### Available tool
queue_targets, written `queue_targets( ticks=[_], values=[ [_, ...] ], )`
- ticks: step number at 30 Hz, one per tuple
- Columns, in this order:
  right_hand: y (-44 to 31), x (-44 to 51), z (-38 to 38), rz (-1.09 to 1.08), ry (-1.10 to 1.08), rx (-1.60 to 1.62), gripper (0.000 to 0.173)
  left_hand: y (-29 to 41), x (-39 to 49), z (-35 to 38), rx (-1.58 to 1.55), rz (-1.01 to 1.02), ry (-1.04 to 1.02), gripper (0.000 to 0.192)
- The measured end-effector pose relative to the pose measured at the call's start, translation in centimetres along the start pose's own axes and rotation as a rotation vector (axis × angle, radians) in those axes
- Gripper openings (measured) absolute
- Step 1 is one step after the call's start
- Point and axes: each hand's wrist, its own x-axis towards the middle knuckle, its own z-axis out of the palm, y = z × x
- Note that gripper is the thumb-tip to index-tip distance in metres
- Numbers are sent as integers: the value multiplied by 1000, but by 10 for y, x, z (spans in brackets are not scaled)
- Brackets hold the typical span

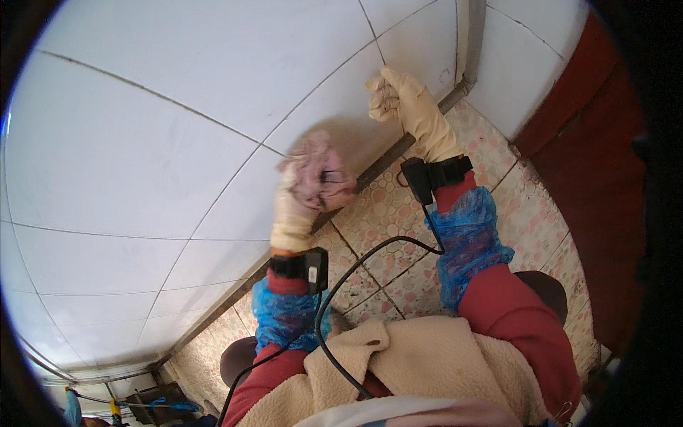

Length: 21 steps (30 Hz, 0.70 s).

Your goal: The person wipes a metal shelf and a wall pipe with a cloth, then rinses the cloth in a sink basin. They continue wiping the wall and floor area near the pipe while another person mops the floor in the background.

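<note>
A crumpled pink cloth (324, 173) is in my left hand (292, 205), which wears a pale rubber glove, against the lower part of the white tiled wall (181, 123). The cloth looks slightly blurred. My right hand (408, 107), in a matching glove, is farther along the same wall, its fingers curled, close to the corner pipe. I see nothing in it, though the inside of its palm is hidden. Both wrists carry black strapped devices joined to a black cable, with blue plastic sleeve covers on the forearms.
A grey pipe (474, 42) runs down the wall corner. Dark edging (392, 156) lines the wall's foot beside the pebble-patterned floor (373, 235). A dark red panel (592, 176) stands at right. The black cable (363, 259) loops between my arms. Assorted items lie at lower left.
</note>
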Motion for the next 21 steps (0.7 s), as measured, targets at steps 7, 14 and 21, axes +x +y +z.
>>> queue_targets(
  ticks=[7, 14, 21],
  values=[
    [-14, -9, 1, 7, 35, -2, 45, 68, 42, 34, -179, 51, 124, 44],
    [-20, -13, -19, -23, 134, -29, 42, -66, 114, 62, -320, -183, -113, 36],
    [-24, -14, -32, -32, 188, -60, 42, -140, 61, -31, -121, -210, 137, 37]
  ],
)
